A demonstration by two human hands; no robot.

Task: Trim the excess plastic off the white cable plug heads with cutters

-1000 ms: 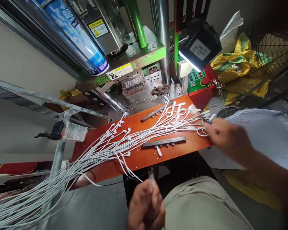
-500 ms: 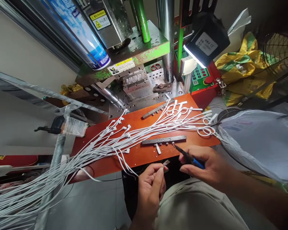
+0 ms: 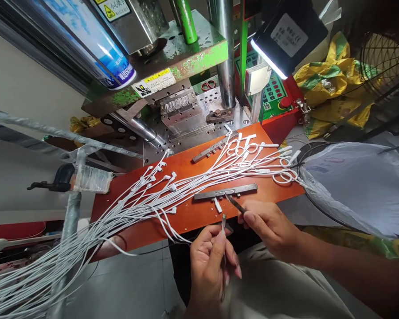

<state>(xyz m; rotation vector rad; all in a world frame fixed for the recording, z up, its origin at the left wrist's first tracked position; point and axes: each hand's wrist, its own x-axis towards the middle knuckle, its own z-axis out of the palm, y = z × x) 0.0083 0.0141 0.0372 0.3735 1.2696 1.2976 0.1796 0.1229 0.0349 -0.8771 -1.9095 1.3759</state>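
My left hand [image 3: 213, 261] pinches a thin cable with a small metal connector [image 3: 224, 221] pointing up between thumb and forefinger. Fingers closed, my right hand [image 3: 269, 226] grips a dark pointed tool [image 3: 235, 204], whose tip touches the near metal bar [image 3: 246, 189]. Below that bar a white connector [image 3: 218, 205] sticks out. A second metal bar [image 3: 204, 154] lies farther back, partly under white cables. The bundle of white cables [image 3: 119, 217] runs across the orange board [image 3: 182, 219] and off to the lower left.
Behind the board stands a press with a metal mold block [image 3: 181, 110]. A lit lamp [image 3: 282, 40] hangs at the upper right, above a control panel [image 3: 275, 97]. A plastic-lined container [image 3: 352, 186] is at the right, and a clamp [image 3: 60, 178] at the left.
The tool in my right hand has moved left along the near bar. My left hand has turned the connector upright. The whole view has shifted slightly.
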